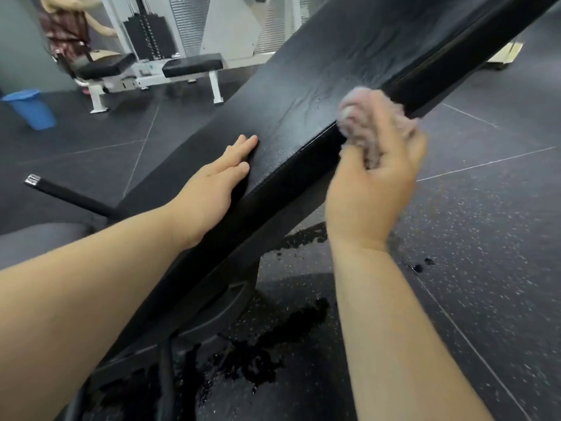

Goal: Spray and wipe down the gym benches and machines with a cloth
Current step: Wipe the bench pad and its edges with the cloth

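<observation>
From the head view, I am looking down along a long black bench pad (334, 71) that is running diagonally from lower left to upper right. My left hand (212, 180) is lying flat on the pad's top near its left edge. Its fingers are straight and pressed together, and they are holding nothing.

My right hand (373, 183) is gripping a bunched pinkish cloth (361, 117), with the fingers curled round the wad and the thumb side blurred. The cloth is sitting at the pad's right-hand top corner, where the top is meeting the side wall. Fine droplets are showing on the vinyl just beside it, so I am judging the surface wet and slick.

The cloth is looking soft, light and floppy. I am judging that a full-fist hold on the wad suits it, since a loose corner would drag and fold under. The pad is looking firm with a little give under its creased skin. The bench seems heavy enough to stay put, so the flat left hand needs only to steady.

Dark wet patches (291, 329) are spreading on the rubber floor (485, 238) under the frame and could be slippery underfoot. No spray bottle is showing. Further back, a blue bucket (30, 107) and a white bench machine (191, 66) are standing well apart from me.
</observation>
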{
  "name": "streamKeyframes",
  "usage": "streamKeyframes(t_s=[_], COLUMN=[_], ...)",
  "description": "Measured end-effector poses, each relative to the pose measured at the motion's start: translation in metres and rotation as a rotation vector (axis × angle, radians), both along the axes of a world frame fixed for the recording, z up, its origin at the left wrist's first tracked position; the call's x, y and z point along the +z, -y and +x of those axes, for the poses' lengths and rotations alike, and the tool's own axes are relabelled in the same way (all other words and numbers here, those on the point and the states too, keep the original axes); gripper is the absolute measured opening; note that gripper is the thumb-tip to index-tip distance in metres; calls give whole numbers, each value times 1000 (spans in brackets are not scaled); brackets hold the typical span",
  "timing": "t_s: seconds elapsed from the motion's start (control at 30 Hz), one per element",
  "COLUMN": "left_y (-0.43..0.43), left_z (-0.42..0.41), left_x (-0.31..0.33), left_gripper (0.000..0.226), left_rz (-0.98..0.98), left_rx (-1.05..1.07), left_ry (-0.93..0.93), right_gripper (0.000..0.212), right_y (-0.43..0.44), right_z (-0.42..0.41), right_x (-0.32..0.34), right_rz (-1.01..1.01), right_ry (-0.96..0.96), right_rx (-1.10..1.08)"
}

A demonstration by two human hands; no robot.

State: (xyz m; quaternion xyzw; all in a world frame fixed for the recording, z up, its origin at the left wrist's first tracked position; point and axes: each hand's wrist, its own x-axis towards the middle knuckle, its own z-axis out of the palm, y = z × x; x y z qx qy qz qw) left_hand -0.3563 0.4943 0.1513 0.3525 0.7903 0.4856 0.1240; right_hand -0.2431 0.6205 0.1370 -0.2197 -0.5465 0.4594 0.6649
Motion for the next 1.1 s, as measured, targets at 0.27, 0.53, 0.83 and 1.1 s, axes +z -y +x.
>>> streamKeyframes(t_s=[0.27, 0.53, 0.83, 1.1], left_y=[5, 6, 2, 5], left_z=[-7, -4, 3, 1], left_x=[3, 3, 3, -4], left_gripper=[55, 57, 57, 55], left_rz=[150, 185, 184, 160], left_rx=[-4, 31, 41, 69], left_ry=[199, 280, 194, 133], right_gripper=[48, 42, 46, 17], right_y=[95, 11, 92, -48], right_z=[-19, 17, -14, 23], right_x=[-82, -29, -99, 5], right_rz=[229, -102, 197, -464], right_ry=[297, 139, 344, -51], right_rx=[180, 14, 236, 168])
